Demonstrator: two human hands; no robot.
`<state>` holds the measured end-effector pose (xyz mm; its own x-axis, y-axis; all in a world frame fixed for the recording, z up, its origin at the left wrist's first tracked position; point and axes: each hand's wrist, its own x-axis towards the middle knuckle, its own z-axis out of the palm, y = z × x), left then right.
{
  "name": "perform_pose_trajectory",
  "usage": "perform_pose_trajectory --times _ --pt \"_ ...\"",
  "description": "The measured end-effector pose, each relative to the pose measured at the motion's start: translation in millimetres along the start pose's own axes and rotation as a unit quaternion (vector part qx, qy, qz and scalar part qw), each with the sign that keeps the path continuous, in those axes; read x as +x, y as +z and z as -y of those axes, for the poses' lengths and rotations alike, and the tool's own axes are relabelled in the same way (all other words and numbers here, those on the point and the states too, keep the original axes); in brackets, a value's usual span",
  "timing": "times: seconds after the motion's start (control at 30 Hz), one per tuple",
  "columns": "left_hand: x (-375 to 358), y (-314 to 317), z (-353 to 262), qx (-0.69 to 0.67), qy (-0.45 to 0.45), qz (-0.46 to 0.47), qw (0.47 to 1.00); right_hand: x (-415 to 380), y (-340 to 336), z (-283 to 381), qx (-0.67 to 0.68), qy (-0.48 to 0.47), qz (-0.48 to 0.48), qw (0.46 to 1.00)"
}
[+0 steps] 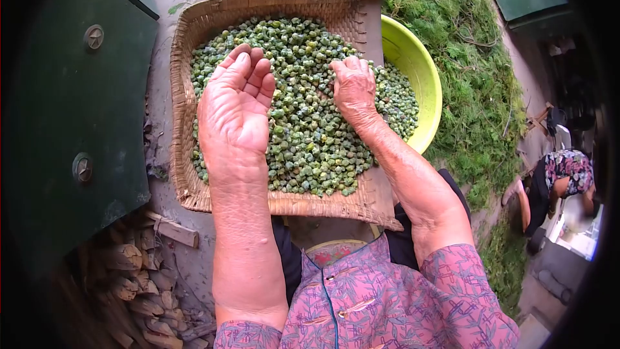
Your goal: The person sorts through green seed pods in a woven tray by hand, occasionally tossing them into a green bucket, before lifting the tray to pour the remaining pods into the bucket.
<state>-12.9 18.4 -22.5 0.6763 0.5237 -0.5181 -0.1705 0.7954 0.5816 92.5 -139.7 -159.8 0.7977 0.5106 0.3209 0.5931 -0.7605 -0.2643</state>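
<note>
A woven winnowing basket (pixel 284 205) lies across the front of me, filled with small green knobbly cones (pixel 303 123). Over its left part my left hand (pixel 237 100) is raised with the palm up and the fingers loosely cupped; the palm shows nothing in it. My right hand (pixel 355 87) is at the right part of the heap, back upward. Its fingers are bent down among the cones, and what they hold, if anything, is hidden. A yellow-green basin (pixel 431 90) with more of these cones sits partly under the basket's right edge.
Cut green branches (pixel 452 58) cover the ground on the right. At the far right another person (pixel 562 181) bends over. Split firewood (pixel 139 278) is stacked at the lower left, below a dark green door panel (pixel 77 110).
</note>
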Motion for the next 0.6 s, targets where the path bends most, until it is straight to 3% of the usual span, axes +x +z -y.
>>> perform_pose_trajectory --times 0.13,0.2,0.33,0.4,0.47,0.6 --pt "0.6 -0.8 -0.6 -0.004 0.001 0.002 1.000 8.2 3.6 16.3 0.144 -0.003 0.016 0.989" --pt "2.0 -3.2 -0.3 -0.012 -0.006 0.009 1.000 9.2 13.7 25.6 0.153 -0.026 0.024 0.988" --pt "1.1 -3.6 -2.7 -0.016 -0.005 0.009 1.000 9.2 20.9 23.5 0.163 0.026 0.041 0.985" --pt "1.0 -2.9 -4.2 -0.021 -0.006 0.002 1.000 7.5 20.7 18.8 0.072 0.055 -0.022 0.996" --pt "2.5 -4.6 -4.2 -0.023 -0.007 0.006 1.000 5.2 10.1 23.9 0.093 0.048 -0.038 0.994" --pt "2.2 -4.2 -2.6 -0.024 -0.012 0.012 1.000 3.2 17.6 31.3 0.138 -0.014 0.032 0.990"
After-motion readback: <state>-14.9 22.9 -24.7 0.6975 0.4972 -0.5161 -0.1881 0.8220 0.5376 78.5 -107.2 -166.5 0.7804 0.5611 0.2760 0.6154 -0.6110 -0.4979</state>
